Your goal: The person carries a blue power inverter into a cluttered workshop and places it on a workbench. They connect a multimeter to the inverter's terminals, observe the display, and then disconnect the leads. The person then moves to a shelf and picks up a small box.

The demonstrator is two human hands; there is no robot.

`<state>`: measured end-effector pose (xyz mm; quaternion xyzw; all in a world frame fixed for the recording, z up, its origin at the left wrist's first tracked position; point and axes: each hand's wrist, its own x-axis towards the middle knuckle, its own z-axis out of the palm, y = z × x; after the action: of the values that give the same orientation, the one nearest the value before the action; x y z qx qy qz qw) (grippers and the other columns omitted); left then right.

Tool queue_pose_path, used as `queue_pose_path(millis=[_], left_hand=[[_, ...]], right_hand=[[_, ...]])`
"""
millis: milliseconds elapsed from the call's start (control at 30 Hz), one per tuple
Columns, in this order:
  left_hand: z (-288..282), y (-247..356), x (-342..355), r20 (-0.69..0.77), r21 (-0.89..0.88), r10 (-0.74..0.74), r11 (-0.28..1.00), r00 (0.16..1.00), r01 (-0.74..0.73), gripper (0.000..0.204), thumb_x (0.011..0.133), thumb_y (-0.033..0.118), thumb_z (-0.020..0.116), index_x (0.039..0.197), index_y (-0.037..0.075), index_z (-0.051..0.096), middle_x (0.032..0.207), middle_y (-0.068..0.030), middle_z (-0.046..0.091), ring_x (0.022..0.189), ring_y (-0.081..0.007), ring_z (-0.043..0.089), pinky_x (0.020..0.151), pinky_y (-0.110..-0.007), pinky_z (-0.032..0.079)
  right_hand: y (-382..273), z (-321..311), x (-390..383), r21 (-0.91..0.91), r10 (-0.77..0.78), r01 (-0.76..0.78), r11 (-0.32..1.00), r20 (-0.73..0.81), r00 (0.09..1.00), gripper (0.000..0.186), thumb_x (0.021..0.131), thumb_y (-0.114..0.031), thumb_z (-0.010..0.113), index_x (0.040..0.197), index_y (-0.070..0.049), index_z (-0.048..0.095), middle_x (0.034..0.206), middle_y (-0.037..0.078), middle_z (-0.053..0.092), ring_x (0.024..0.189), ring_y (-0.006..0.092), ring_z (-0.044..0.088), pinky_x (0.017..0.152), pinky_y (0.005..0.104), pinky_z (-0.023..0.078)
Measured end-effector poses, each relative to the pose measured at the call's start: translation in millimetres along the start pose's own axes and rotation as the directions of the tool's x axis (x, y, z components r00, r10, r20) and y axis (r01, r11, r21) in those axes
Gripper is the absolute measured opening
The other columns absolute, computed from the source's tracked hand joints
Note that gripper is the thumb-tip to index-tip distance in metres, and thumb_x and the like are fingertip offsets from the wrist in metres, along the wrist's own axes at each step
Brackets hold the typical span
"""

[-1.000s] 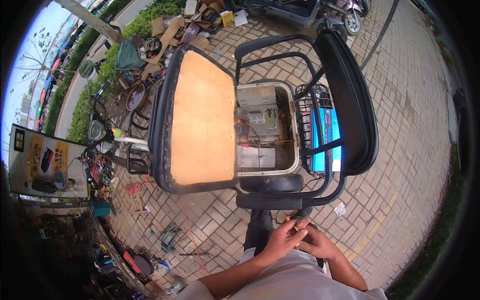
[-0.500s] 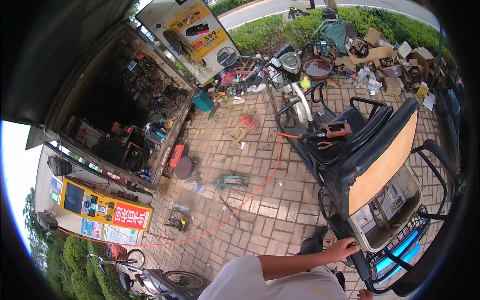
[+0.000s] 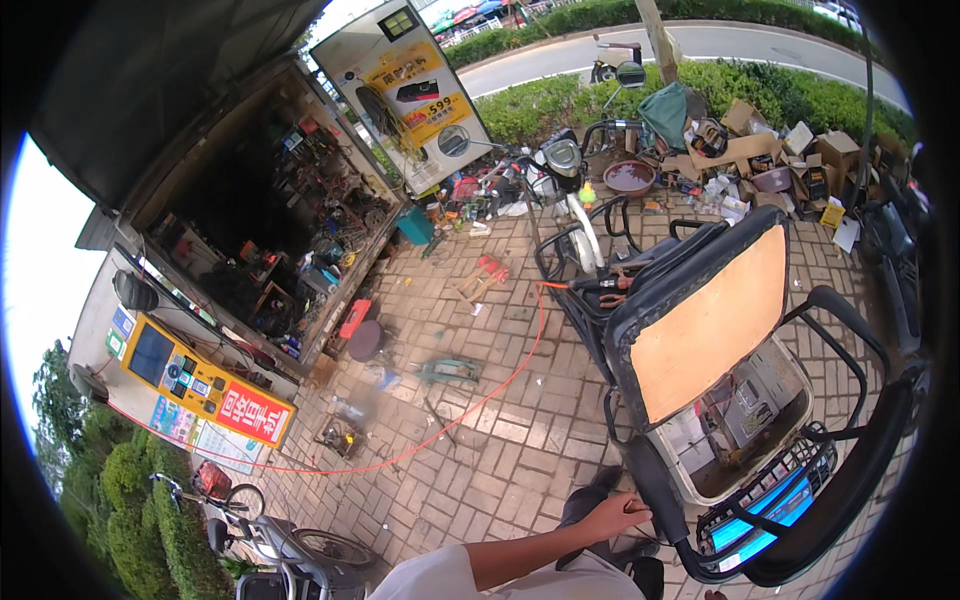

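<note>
My left hand (image 3: 612,515) is beside the black padded rail (image 3: 657,490) of a three-wheeled vehicle, its fingers curled together; whether anything is in them is hidden. Only a sliver of my right hand (image 3: 715,595) shows at the lower edge, fingers out of sight. To the right of my left hand, a seat cushion stands tipped up, its bare wooden underside (image 3: 705,325) facing me. Below it lies an open storage box (image 3: 700,480) with a grey case (image 3: 752,408) and loose odds and ends inside. Red-handled pliers (image 3: 612,299) rest on the vehicle's front part.
An orange hose (image 3: 480,400) curves across the brick paving. On the ground lie a green metal tool (image 3: 448,370), a round stool (image 3: 367,341) and a red-and-wood frame (image 3: 482,278). A cluttered workshop kiosk (image 3: 260,240) stands left; cardboard boxes (image 3: 838,150) pile up at far right.
My view has tilted up and turned, showing more of the road. My left hand sits farther left in the picture, still near the rail. The right hand has nearly left the lower edge.
</note>
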<state>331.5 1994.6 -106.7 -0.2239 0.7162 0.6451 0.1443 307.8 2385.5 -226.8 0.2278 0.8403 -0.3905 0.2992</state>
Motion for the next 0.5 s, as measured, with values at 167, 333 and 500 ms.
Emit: queue_pose_path(millis=[167,333,500], left_hand=[[6.4,-11.4,-40.1,-0.119,0.228,-0.191,0.95,0.974,0.214,0.04,0.082,0.039,0.071,0.09,0.001,0.06,0.082,-0.008,0.062,0.078,-0.0137,0.057,0.072,-0.029,0.045],[5.0,-17.8,-76.8,-0.224,0.21,-0.42,0.86,0.879,0.465,0.041,0.082,0.04,0.07,0.094,0.002,0.064,0.084,-0.0057,0.063,0.08,-0.0129,0.057,0.074,-0.028,0.045],[14.4,-23.2,-71.8,-0.197,0.161,-0.489,0.839,0.85,0.52,0.044,0.082,0.042,0.07,0.096,0.001,0.064,0.084,-0.0049,0.064,0.079,-0.0123,0.056,0.074,-0.028,0.045]], right_hand=[[53.4,-22.9,50.5,0.06,0.059,-0.052,0.997,-0.121,0.991,0.051,0.084,-0.029,0.062,0.121,0.004,0.054,0.105,0.016,0.064,0.095,0.0223,0.062,0.076,0.0332,0.05],[82.0,-2.7,88.5,0.086,0.152,-0.142,0.986,-0.124,0.981,0.053,0.082,-0.029,0.064,0.121,0.005,0.054,0.106,0.016,0.063,0.096,0.0229,0.061,0.077,0.0336,0.05],[95.7,12.9,106.6,0.105,0.196,-0.183,0.978,-0.131,0.972,0.055,0.08,-0.03,0.066,0.122,0.005,0.053,0.107,0.017,0.063,0.097,0.0234,0.061,0.079,0.034,0.05]])
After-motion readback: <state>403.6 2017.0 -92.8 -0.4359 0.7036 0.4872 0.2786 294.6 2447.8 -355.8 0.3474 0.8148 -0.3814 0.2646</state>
